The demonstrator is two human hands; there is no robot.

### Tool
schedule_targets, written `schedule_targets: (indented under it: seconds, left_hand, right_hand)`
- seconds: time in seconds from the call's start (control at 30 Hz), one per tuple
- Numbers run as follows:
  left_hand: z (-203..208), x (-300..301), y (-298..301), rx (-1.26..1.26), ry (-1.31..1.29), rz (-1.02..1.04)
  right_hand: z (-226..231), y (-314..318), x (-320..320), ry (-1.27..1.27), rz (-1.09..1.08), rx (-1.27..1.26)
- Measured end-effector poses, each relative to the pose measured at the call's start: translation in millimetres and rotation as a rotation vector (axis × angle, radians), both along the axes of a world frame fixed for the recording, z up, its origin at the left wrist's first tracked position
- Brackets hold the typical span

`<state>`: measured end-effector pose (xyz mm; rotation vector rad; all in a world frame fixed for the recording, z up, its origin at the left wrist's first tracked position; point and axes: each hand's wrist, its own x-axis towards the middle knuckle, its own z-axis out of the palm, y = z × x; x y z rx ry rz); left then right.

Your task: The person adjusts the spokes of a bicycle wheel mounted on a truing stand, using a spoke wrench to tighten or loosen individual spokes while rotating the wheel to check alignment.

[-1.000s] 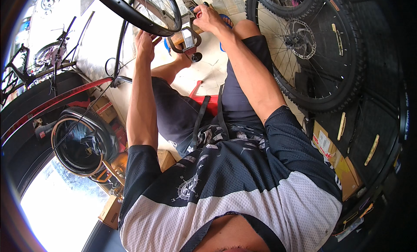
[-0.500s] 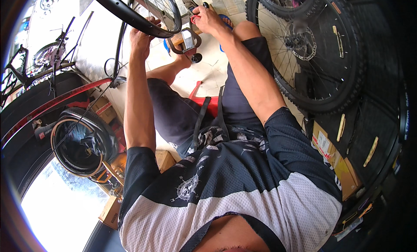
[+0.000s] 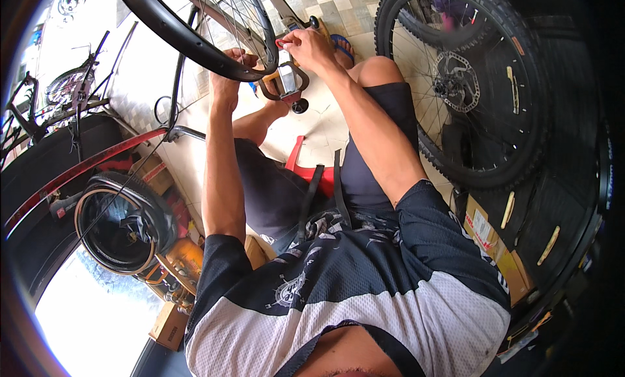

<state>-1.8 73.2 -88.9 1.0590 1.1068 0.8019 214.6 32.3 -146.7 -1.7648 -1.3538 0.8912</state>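
Note:
A bare black bicycle wheel rim (image 3: pixel 185 42) with thin spokes stands at the top, held in a metal truing stand (image 3: pixel 286 14). My left hand (image 3: pixel 228 81) is at the rim's lower part, its fingers curled by the spokes; the rim hides some of them. On the right of the rim, my right hand (image 3: pixel 311 50) pinches a small red spoke wrench (image 3: pixel 280 44) beside the wheel. Below the rim sits the stand's caliper (image 3: pixel 287 81), a curved two-armed piece with a black knob (image 3: pixel 300 106).
A large knobby-tyred wheel (image 3: pixel 456 175) with a disc rotor stands at the right. On the left are a red bar (image 3: pixel 97 152), a tan-edged wheel (image 3: pixel 104 263) and bike frames (image 3: pixel 78 97). Between my legs is a red stool (image 3: pixel 296 159). Cardboard boxes (image 3: pixel 170 325) lie around.
My right hand with the red spoke wrench has moved left and slightly down, closer to the rim. My left hand has shifted right along it. The whole view has tilted a little.

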Motion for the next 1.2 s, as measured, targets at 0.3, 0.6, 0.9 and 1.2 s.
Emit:
schedule_targets:
  seconds: [0.3, 0.6, 0.9, 1.2]
  left_hand:
    - [-32, -13, 11, -0.095, 0.023, 0.163]
    - [-80, -8, 31, -0.074, 0.105, -0.016]
    - [-76, -8, 31, -0.072, 0.004, -0.043]
    - [-84, -14, 32, -0.067, -0.048, -0.088]
  right_hand:
    - [-12, 31, -15, 0.251, -0.024, -0.17]
    - [-31, 34, -34, 0.236, 0.197, -0.164]
    - [-21, 32, -32, 0.123, 0.267, -0.12]
    - [-9, 27, -35, 0.125, 0.214, -0.138]
